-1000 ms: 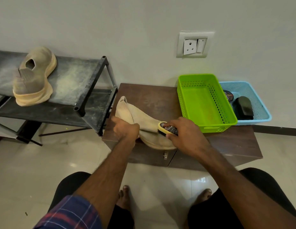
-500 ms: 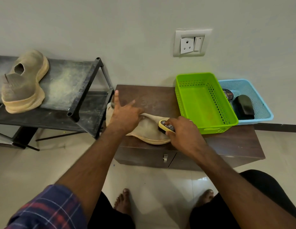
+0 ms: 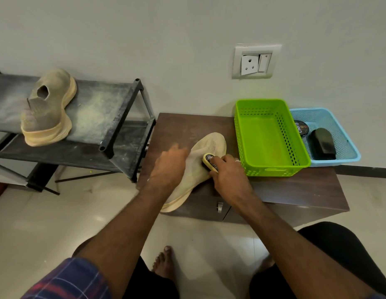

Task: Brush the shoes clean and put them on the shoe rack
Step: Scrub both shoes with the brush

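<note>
A beige knit shoe lies on the brown low table, toe pointing toward the wall and heel hanging over the front edge. My left hand, blurred by motion, covers the shoe's heel half and holds it. My right hand grips a yellow shoe brush pressed against the shoe's middle. A second, dirtier beige shoe rests on the top shelf of the black shoe rack at the left.
A green plastic basket stands on the table just right of my right hand. Behind it a blue basket holds a black brush and a polish tin. The wall is close behind; my bare feet are on the tiled floor below.
The shoe has been turned from lying across the table's left edge to pointing at the wall. My left hand moved right with it; my right hand kept the brush on it.
</note>
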Demonstrator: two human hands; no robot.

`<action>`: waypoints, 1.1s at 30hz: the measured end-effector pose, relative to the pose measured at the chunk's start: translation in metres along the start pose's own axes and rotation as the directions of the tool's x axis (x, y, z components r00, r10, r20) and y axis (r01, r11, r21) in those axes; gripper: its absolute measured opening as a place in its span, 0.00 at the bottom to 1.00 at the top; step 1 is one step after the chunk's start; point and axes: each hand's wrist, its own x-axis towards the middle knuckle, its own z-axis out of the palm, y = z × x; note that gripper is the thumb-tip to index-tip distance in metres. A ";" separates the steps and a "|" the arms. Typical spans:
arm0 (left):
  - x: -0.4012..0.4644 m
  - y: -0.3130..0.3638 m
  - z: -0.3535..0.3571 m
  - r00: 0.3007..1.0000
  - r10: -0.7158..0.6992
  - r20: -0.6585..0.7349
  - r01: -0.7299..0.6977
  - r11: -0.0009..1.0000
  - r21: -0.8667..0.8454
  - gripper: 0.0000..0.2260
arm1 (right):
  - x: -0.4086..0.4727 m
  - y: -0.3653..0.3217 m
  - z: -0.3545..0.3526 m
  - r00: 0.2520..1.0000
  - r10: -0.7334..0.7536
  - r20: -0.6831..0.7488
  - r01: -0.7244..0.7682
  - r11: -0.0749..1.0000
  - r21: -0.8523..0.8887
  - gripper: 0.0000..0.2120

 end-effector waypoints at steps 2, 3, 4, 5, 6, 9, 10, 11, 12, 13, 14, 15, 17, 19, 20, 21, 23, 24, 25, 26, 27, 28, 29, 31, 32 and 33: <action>-0.011 -0.002 0.000 0.991 0.072 0.117 -0.090 0.984 0.154 0.13 | 0.003 0.004 0.003 1.000 0.019 -0.005 -0.019 1.000 0.015 0.22; -0.015 -0.008 0.001 0.978 0.086 0.191 -0.124 0.972 0.197 0.16 | 0.005 0.006 0.005 1.000 0.024 -0.009 -0.024 1.000 0.013 0.22; -0.018 -0.018 0.002 0.960 0.085 0.268 -0.148 0.963 0.223 0.21 | 0.006 0.006 0.007 1.000 0.023 -0.017 -0.023 1.000 0.005 0.22; -0.019 -0.028 0.002 0.939 0.074 0.336 -0.157 0.961 0.226 0.28 | 0.006 0.006 0.008 0.999 0.020 -0.027 -0.020 1.000 -0.005 0.22; -0.020 -0.037 0.003 0.920 0.061 0.387 -0.146 0.970 0.196 0.35 | 0.006 0.005 0.009 0.999 0.019 -0.035 -0.020 1.000 -0.009 0.22; -0.019 -0.048 0.003 0.897 0.082 0.434 -0.088 0.996 -0.005 0.49 | 0.007 0.006 0.012 0.999 0.026 -0.042 -0.026 1.000 0.000 0.22; -0.018 -0.047 0.005 0.902 0.092 0.422 -0.080 0.996 -0.046 0.51 | 0.008 0.007 0.013 0.999 0.024 -0.043 -0.024 1.000 -0.001 0.21; -0.018 -0.046 0.007 0.910 0.099 0.402 -0.077 0.995 -0.069 0.53 | 0.009 0.007 0.013 0.999 0.019 -0.043 -0.019 1.000 -0.006 0.21; -0.018 -0.045 0.008 0.920 0.108 0.376 -0.088 0.994 -0.070 0.54 | 0.009 0.007 0.014 0.999 0.014 -0.046 -0.015 1.000 -0.013 0.21; -0.018 -0.045 0.010 0.931 0.123 0.345 -0.115 0.992 -0.046 0.55 | 0.009 0.007 0.014 0.999 0.012 -0.051 -0.013 1.000 -0.020 0.22; -0.019 -0.046 0.012 0.942 0.145 0.302 -0.155 0.988 0.010 0.56 | 0.010 0.006 0.014 0.999 0.015 -0.052 -0.017 1.000 -0.025 0.22; -0.019 -0.047 0.013 0.952 0.165 0.257 -0.193 0.977 0.088 0.56 | 0.011 0.006 0.014 0.998 0.022 -0.055 -0.023 0.999 -0.025 0.22; -0.020 -0.048 0.014 0.963 0.206 0.173 -0.243 0.943 0.229 0.56 | 0.011 0.005 0.014 0.998 0.032 -0.055 -0.033 0.999 -0.026 0.22; -0.020 -0.049 0.015 0.963 0.226 0.145 -0.261 0.913 0.313 0.56 | 0.010 0.004 0.014 0.998 0.027 -0.058 -0.029 0.999 -0.027 0.22; -0.020 -0.049 0.016 0.962 0.221 0.160 -0.264 0.906 0.332 0.56 | 0.009 0.004 0.014 0.998 0.026 -0.060 -0.028 0.999 -0.025 0.22; -0.020 -0.051 0.018 0.961 0.206 0.183 -0.258 0.907 0.332 0.56 | 0.010 0.003 0.012 0.998 0.027 -0.065 -0.028 1.000 -0.015 0.22; -0.017 -0.053 0.021 0.960 0.165 0.227 -0.228 0.930 0.288 0.55 | 0.008 -0.004 0.006 0.996 -0.001 -0.093 0.003 1.000 0.019 0.21; -0.016 -0.054 0.022 0.959 0.151 0.239 -0.213 0.942 0.258 0.54 | 0.005 -0.012 0.003 0.993 -0.044 -0.106 0.049 0.998 0.042 0.21; -0.015 -0.054 0.022 0.959 0.142 0.246 -0.200 0.952 0.231 0.54 | -0.002 -0.023 0.002 0.988 -0.110 -0.108 0.117 0.991 0.064 0.20; -0.014 -0.053 0.022 0.958 0.136 0.254 -0.191 0.959 0.209 0.54 | -0.010 -0.035 0.003 0.979 -0.183 -0.085 0.189 0.979 0.073 0.20; -0.014 -0.052 0.022 0.954 0.130 0.269 -0.186 0.963 0.193 0.54 | -0.019 -0.043 0.007 0.969 -0.244 -0.035 0.246 0.966 0.083 0.19; -0.015 -0.051 0.021 0.950 0.125 0.285 -0.182 0.966 0.182 0.53 | -0.023 -0.045 0.013 0.960 -0.281 0.017 0.279 0.957 0.076 0.19; -0.016 -0.050 0.020 0.948 0.120 0.295 -0.175 0.970 0.170 0.53 | -0.019 -0.040 0.017 0.958 -0.285 0.034 0.284 0.958 0.043 0.19; -0.016 -0.049 0.021 0.945 0.107 0.310 -0.155 0.978 0.136 0.55 | 0.001 -0.020 0.020 0.982 -0.188 -0.024 0.187 0.981 -0.047 0.19; -0.017 -0.048 0.022 0.943 0.100 0.317 -0.144 0.983 0.117 0.55 | 0.014 -0.008 0.021 0.992 -0.109 -0.063 0.104 0.991 -0.083 0.19; -0.017 -0.048 0.023 0.942 0.095 0.322 -0.133 0.986 0.100 0.56 | 0.023 0.001 0.018 0.994 -0.044 -0.102 0.033 0.994 -0.106 0.19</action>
